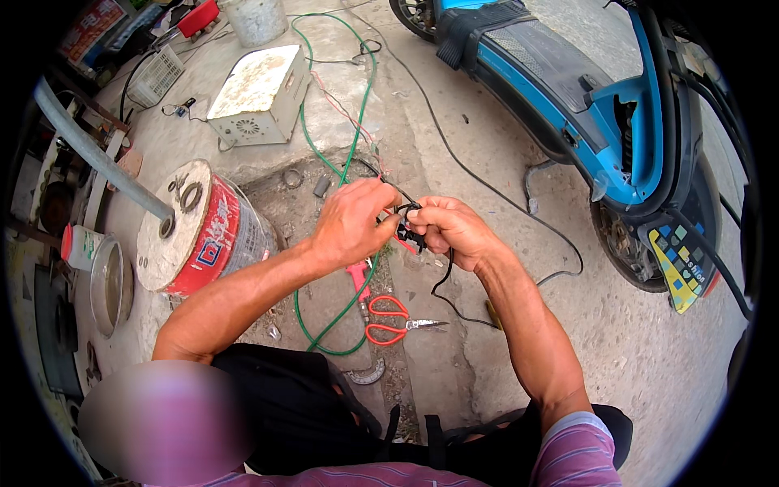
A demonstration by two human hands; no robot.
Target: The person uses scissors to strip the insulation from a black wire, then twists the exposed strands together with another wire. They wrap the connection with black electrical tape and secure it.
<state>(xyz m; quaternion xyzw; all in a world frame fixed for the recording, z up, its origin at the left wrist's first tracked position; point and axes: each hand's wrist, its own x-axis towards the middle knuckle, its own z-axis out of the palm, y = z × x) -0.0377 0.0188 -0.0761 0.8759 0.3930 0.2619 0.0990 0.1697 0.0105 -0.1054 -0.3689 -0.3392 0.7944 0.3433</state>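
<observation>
My left hand [353, 221] and my right hand [454, 230] meet in front of me, both closed with fingers pinched. Between them is a small black plastic part [411, 235] on a black cable [436, 290] that hangs below my right hand. A bit of red wire shows beside the part; its exact shape is hidden by my fingers. On the ground below lie red-handled scissors [412, 324]. Close to them is a tool with a pinkish-red handle [358, 274], partly under my left wrist.
A green hose [355, 350] loops over the concrete. At left stands a red and white drum [219, 231] with a metal pole [105, 154] in its lid. Beyond is a white metal box [260, 93]. A blue electric scooter [527, 81] stands at right.
</observation>
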